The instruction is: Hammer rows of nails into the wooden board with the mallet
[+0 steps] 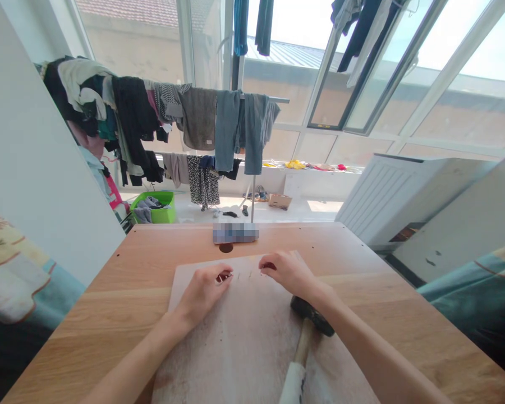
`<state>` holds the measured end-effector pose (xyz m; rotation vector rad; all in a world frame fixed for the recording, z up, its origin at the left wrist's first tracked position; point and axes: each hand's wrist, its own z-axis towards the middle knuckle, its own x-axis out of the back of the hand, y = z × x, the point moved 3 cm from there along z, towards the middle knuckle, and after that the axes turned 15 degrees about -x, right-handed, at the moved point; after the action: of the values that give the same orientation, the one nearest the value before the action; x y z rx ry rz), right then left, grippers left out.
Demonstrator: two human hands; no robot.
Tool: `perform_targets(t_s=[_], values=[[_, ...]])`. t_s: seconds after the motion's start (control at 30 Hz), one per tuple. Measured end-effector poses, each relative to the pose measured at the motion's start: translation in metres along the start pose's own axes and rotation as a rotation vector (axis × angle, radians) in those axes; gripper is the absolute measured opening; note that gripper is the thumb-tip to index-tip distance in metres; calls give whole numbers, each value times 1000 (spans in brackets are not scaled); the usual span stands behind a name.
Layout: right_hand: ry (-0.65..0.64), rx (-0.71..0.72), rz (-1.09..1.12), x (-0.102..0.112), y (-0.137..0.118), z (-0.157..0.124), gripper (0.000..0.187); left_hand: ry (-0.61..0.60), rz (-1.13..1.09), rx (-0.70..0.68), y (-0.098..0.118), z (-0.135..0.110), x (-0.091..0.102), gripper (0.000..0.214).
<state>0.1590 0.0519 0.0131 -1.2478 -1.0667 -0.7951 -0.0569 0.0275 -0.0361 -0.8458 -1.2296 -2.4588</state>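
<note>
A pale wooden board [235, 336] lies on the brown table. Two thin nails [250, 275] stick up from it near its far edge, between my hands. To their left, my left hand [204, 289] is closed in a pinch just above the board. My right hand [288, 272] makes a similar pinch to the right of the nails. Whatever either set of fingertips holds is too small to make out. A hammer [305, 342] with a black head and a wooden, white-wrapped handle rests on the board, partly under my right forearm.
A blurred-out object [235, 233] lies at the far side of the table [122, 297], by a dark round hole. Beyond stand a rack of hanging clothes [197, 118] and a green basket [168, 206]. A white cabinet [379, 191] is at the right, with curtains at both sides.
</note>
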Motion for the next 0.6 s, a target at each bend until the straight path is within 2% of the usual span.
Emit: perform_targets(t_s=[0.1, 0.27, 0.33, 0.43, 0.53, 0.6], values=[[2, 3, 17, 3, -9, -1, 21, 61, -43, 13, 1, 5, -3, 18], [-37, 35, 54, -3, -25, -1, 21, -23, -117, -13, 6, 17, -19, 15], [-31, 38, 90, -3, -27, -2, 23, 17, -132, -4, 9, 21, -21, 13], [-9, 31, 165, 2, -25, -8, 22, 72, -134, -19, 15, 22, -15, 14], [-43, 55, 254, 3, -20, -21, 18, -34, -84, -116, 22, 13, -4, 22], [-60, 64, 299, 4, -11, -33, 28, -86, 5, -192, 24, 0, 8, 38]])
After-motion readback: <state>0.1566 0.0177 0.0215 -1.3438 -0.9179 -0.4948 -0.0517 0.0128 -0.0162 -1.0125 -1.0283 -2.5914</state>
